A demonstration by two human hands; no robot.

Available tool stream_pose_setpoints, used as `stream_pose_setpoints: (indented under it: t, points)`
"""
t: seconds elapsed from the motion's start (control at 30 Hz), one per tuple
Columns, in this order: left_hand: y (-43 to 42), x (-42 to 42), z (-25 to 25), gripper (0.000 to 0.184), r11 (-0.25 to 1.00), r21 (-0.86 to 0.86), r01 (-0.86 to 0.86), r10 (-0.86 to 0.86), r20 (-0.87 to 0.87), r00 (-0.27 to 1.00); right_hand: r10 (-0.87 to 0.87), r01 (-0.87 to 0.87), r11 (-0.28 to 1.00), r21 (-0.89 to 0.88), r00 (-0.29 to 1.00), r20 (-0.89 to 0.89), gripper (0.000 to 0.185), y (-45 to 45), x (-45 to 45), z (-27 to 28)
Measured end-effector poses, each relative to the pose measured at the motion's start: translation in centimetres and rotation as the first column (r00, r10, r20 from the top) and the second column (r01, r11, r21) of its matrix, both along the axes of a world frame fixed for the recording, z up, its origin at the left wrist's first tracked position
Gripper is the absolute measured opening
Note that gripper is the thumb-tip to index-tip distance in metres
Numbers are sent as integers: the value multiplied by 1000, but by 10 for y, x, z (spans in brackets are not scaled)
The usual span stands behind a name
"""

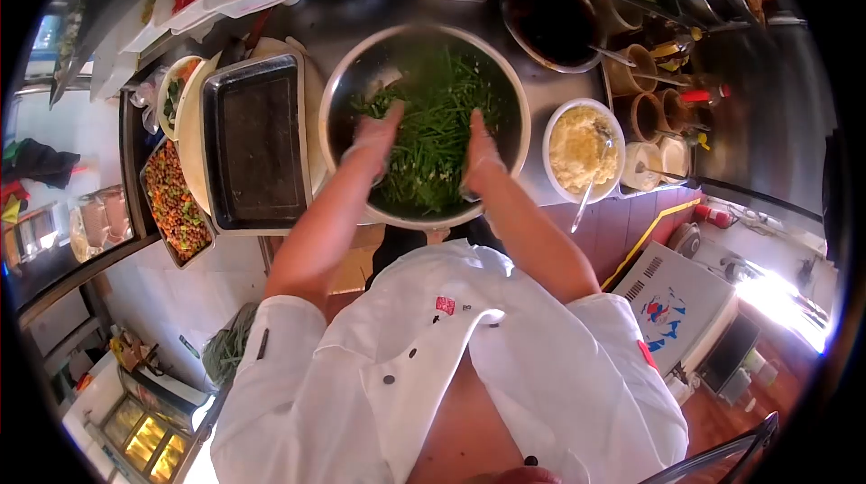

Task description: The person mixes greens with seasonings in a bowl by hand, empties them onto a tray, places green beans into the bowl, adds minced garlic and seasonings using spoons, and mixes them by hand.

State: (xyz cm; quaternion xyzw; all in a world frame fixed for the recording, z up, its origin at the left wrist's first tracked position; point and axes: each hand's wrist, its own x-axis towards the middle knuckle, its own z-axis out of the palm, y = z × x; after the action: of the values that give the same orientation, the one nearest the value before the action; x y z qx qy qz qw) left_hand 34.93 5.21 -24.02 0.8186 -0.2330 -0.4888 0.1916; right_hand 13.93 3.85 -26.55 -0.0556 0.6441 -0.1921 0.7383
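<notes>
A large steel bowl [331, 114] stands on the counter in front of me, holding a heap of chopped greens [433, 137] that look like chives or scallions. My left hand [374, 137] is inside the bowl at the left side of the heap, its fingers stretched out against the greens. On the opposite side, my right hand [482, 152] also reaches in with straight fingers, palm facing the heap. Both hands seem to wear thin clear gloves. The greens lie between the two hands, and neither hand is closed around them. Some fingertips are partly hidden.
Left of the bowl lies a dark rectangular tray [257, 141], with a tray of mixed diced food [179, 204] beyond it. To the right are a white bowl of minced garlic-like food [577, 146] with a spoon, a bowl of dark liquid [550, 22] and several seasoning pots [636, 69].
</notes>
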Motion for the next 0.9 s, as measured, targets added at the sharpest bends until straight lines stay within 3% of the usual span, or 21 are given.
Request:
stream_pose_setpoints:
  t: [0.03, 0.07, 0.17, 0.2, 0.27, 0.3, 0.33, 0.37, 0.4, 0.5, 0.6, 0.63, 0.7, 0.73, 0.77, 0.8, 0.9]
  points:
    - [-8, -16, 4, 107, 997, 3, 71, -71, 28, 997, -32, 33, 999, 23, 999, -7, 102, 6, 10, -9]
    - [-13, -23, 5, 108, 990, 16, 143, -143, 55, 988, -44, 44, 999, 18, 999, 9, 104, 12, 24, 20]
    - [-27, -17, 58, 112, 956, -45, 288, -290, -264, 920, 257, -231, 939, -253, 963, 76, 102, 21, 25, 12]
    - [-25, -9, 52, 108, 932, -104, 346, -361, -226, 905, 438, -462, 836, -295, 887, -148, 99, 19, 24, 31]
    - [-17, 15, 33, 101, 866, -206, 456, -487, -137, 863, 641, -839, 505, -204, 522, -563, 93, 10, 20, 95]
    - [-1, 16, 64, 79, 867, -210, 452, -463, -6, 886, 740, -905, 337, -261, 426, -520, 93, -5, 12, 100]
    - [19, 16, 68, 78, 958, -234, 168, -221, -221, 950, 704, -934, 275, -230, 358, -614, 93, -19, 8, 102]
    - [37, 16, 71, 78, 972, -198, -125, 30, -424, 905, 652, -957, 217, -194, 290, -701, 92, -34, 4, 103]
    - [45, 15, 72, 79, 913, -103, -394, 261, -596, 760, 589, -974, 169, -150, 221, -777, 92, -49, 0, 100]
    - [66, 1, -1, 71, 686, 168, -708, 526, -787, 323, 302, -621, 609, -493, 756, -580, 101, -81, -10, 13]
    - [46, -26, 1, 76, 766, 122, -632, 552, -630, 547, 281, -404, 899, -171, 830, -481, 104, -63, 21, -11]
    - [36, -37, 2, 77, 792, 114, -599, 546, -569, 615, 203, -258, 954, -150, 929, -310, 111, -51, 30, 15]
    - [16, -49, 5, 81, 843, 96, -529, 511, -447, 734, 223, -251, 948, -195, 963, -153, 120, -41, 29, 1]
    - [14, -42, -18, 79, 897, -6, -443, 388, -469, 793, 239, -249, 943, -219, 968, -74, 125, -39, 27, -2]
    - [21, -30, -62, 77, 931, -103, -349, 263, -473, 841, 287, -251, 933, -258, 951, 113, 131, -36, 18, 25]
    - [22, -26, -63, 77, 939, -158, -305, 193, -493, 849, 346, -318, 906, -280, 936, 58, 131, -33, 14, 39]
    - [14, -26, 13, 76, 925, -242, -292, 94, -601, 794, 485, -498, 788, -362, 864, -135, 128, -28, 5, 63]
